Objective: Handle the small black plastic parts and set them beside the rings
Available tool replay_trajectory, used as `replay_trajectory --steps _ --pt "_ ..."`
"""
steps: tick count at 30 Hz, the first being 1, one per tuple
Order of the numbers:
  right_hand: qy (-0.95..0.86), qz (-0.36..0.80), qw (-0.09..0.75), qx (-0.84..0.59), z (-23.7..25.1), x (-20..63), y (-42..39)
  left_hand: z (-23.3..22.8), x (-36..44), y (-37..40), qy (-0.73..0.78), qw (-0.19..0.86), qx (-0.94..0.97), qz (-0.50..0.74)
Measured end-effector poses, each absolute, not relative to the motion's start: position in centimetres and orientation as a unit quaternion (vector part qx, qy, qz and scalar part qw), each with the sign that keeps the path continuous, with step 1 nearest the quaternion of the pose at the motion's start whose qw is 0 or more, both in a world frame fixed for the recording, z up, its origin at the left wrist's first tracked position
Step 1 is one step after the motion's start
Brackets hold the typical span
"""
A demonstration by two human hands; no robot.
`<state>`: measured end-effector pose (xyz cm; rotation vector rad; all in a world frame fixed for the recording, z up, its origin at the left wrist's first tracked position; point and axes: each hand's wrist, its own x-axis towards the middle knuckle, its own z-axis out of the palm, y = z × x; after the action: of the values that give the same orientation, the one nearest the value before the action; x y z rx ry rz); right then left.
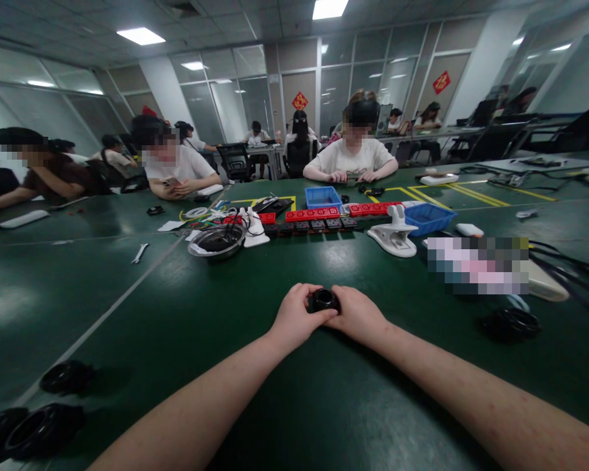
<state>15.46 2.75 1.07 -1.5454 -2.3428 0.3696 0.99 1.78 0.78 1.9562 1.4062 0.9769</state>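
A small, glossy black ring-shaped part with a round hole facing up sits between my hands in front of me. My left hand is closed around its left side, with the thumb reaching across the near edge. From the right, my right hand wraps the other side, and the two hands meet at the front. Its underside is hidden, so I cannot tell whether it touches the table. Similar dark rings lie apart at the lower left, and a black coiled piece lies at the right.
Beyond my hands, red and black socket strips run across the green table. Around them are a metal bowl, a white clip stand and blue trays. A wrench lies left. People sit opposite.
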Motion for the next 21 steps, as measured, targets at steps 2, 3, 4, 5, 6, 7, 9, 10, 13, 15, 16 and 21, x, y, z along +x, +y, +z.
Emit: replay_trajectory --steps 2,3,4,5,6,7,9,10,13,15,16,21 --pt "-0.824 0.156 0.165 -0.519 1.1 15.9 3.1 0.9 0.7 2.0 0.505 0.284 0.734 0.354" --pt "-0.831 0.178 0.169 -0.500 1.2 16.1 3.3 0.9 0.6 2.1 0.496 0.292 0.740 0.349" --pt "-0.838 0.205 0.170 -0.476 1.3 16.4 3.6 1.0 0.5 2.2 0.487 0.300 0.746 0.342" --pt "-0.845 0.238 0.167 -0.450 1.4 16.7 3.9 1.0 0.3 2.3 0.477 0.308 0.752 0.335" --pt "-0.849 0.273 0.163 -0.423 1.5 17.0 4.1 1.1 0.2 2.4 0.467 0.317 0.757 0.329" --pt "-0.849 0.308 0.157 -0.398 1.7 17.3 4.4 1.1 0.2 2.4 0.457 0.326 0.762 0.323" --pt "-0.843 0.369 0.148 -0.362 1.9 17.7 4.8 1.2 0.1 2.5 0.440 0.341 0.768 0.316" --pt "-0.839 0.389 0.145 -0.351 2.0 17.9 4.9 1.2 0.0 2.5 0.435 0.345 0.770 0.315" --pt "-0.833 0.410 0.146 -0.343 2.1 18.1 5.0 1.2 0.0 2.5 0.431 0.345 0.773 0.313" --pt "-0.831 0.408 0.150 -0.348 2.1 18.1 5.0 1.3 0.1 2.5 0.432 0.343 0.774 0.311" --pt "-0.830 0.407 0.151 -0.350 2.1 18.0 5.0 1.3 0.1 2.5 0.433 0.342 0.774 0.310" --pt "-0.827 0.409 0.154 -0.353 2.0 18.0 4.9 1.3 0.2 2.4 0.436 0.342 0.771 0.313"
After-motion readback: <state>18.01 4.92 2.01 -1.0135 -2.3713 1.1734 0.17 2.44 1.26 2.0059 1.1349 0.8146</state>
